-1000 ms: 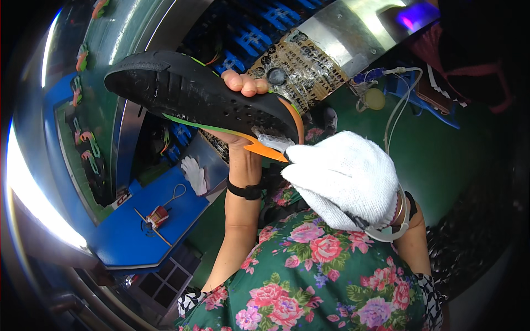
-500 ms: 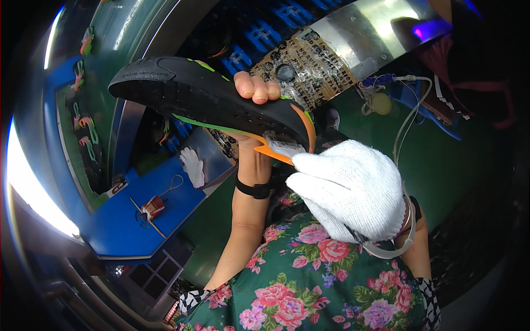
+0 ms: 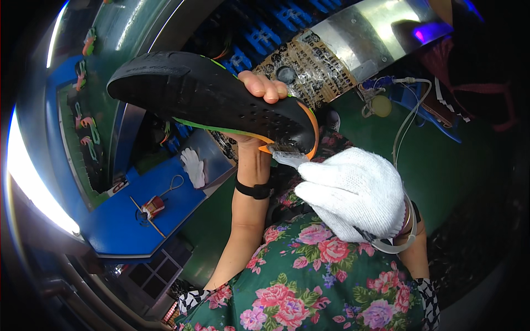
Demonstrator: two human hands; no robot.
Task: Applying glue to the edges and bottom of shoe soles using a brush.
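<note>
A black shoe sole (image 3: 193, 102) with green and orange edging is held up in front of me, tilted, its hollow side partly facing me. My left hand (image 3: 261, 87) is bare and closed round the sole's middle: fingertips show over the far edge, and the palm is hidden behind it. In a white knitted glove, my right hand (image 3: 353, 187) pinches a flat brush (image 3: 290, 157) with a translucent whitish body. Its dark bristles touch the sole near the orange rim at the heel end. The glove hides the brush's rear part.
At left, a blue table (image 3: 124, 220) bears a small red-and-white container (image 3: 153, 207) and a spare white glove (image 3: 193, 167). Further left, a conveyor (image 3: 94, 105) carries shoe pieces. A cardboard-covered metal ledge (image 3: 309, 66) lies ahead. A pale hose (image 3: 407, 124) hangs beside my right hand.
The sole has tipped so more of its hollow inner side shows. My right hand and the brush have shifted slightly right and down, baring more of the heel rim.
</note>
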